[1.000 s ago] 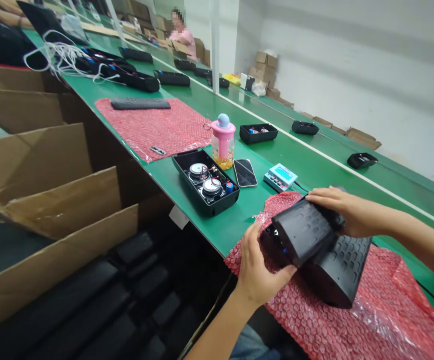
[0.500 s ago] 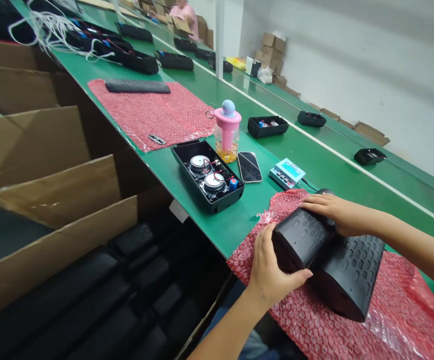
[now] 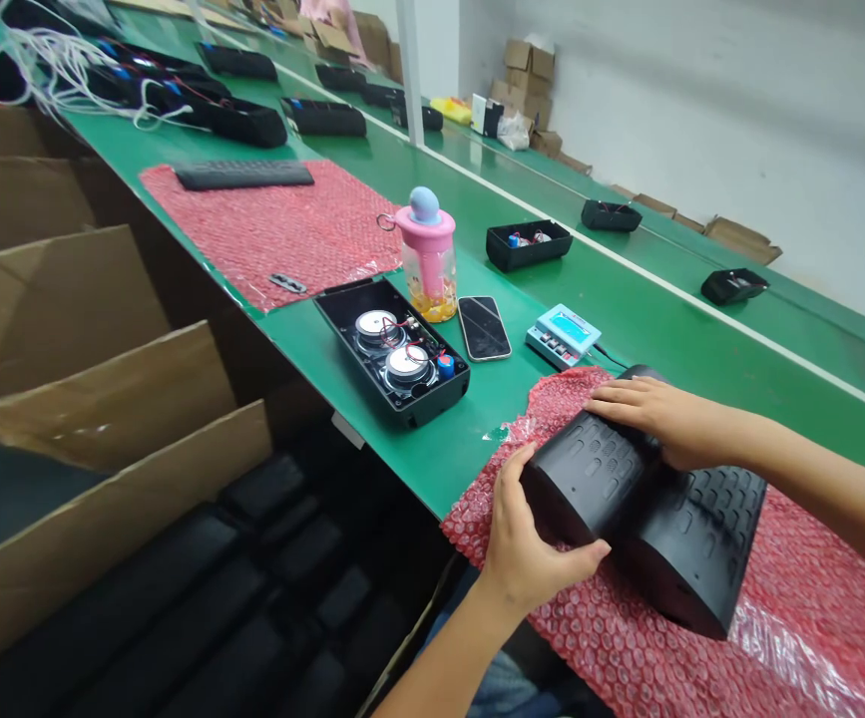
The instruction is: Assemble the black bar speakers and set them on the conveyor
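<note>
A black case is held in both hands above a sheet of red bubble wrap, which is spread over the near edge of the green desk. The end of the case facing the near edge is grasped by the grip of the left hand, with the thumb set at its lower corner and the fingers wrapped round its side. The end toward the far edge is clasped from above by the grip of the right hand. A second black case is placed close beside the first; whether the two are touching cannot be told. Farther left along the near edge, an open case is seen, with two round speakers exposed inside. Beyond it, toward the far edge, a bottle with a pink lid and a phone are set, and a small device with a lit screen is placed nearer the hands. Near the bottle, another bubble wrap sheet is laid along the near edge, and a black panel is rested on it.
</note>
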A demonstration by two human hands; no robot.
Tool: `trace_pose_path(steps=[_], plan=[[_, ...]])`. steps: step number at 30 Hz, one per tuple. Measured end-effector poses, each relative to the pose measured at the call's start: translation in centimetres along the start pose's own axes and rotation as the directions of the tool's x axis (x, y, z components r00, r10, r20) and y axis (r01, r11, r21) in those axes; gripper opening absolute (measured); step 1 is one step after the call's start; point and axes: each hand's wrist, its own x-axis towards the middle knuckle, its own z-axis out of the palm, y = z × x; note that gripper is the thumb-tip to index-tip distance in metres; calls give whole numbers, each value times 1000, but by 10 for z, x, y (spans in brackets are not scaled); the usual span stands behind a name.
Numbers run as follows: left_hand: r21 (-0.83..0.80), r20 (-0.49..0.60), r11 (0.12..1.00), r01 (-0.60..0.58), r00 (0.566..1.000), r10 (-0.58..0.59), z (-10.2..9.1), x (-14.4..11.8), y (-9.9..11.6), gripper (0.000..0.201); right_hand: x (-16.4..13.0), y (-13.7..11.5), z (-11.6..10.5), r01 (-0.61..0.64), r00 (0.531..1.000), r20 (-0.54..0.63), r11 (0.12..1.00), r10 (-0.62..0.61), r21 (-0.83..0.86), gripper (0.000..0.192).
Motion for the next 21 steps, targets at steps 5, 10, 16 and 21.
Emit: trace_pose_path(steps=[5,10,16,21], plan=[[-39,-15,999,0,1000,0,3,-2,-3,98,-2,3,3,2,1000,-2,1000,-2,30,94],[-42,-14,999,-17,1000,17,3,-4,-4,99,-3,6,3,20,999,-35,999,-19,35,93],[-57,-17,998,6,1000,-7,2,-3,-4,99,-3,8,17,17,998,-64,993,-10,118,98],[-47,17,997,56,998,-56,0,-3,-4,104,-5,11,-8,25,1000,-2,957,-26,289,101]])
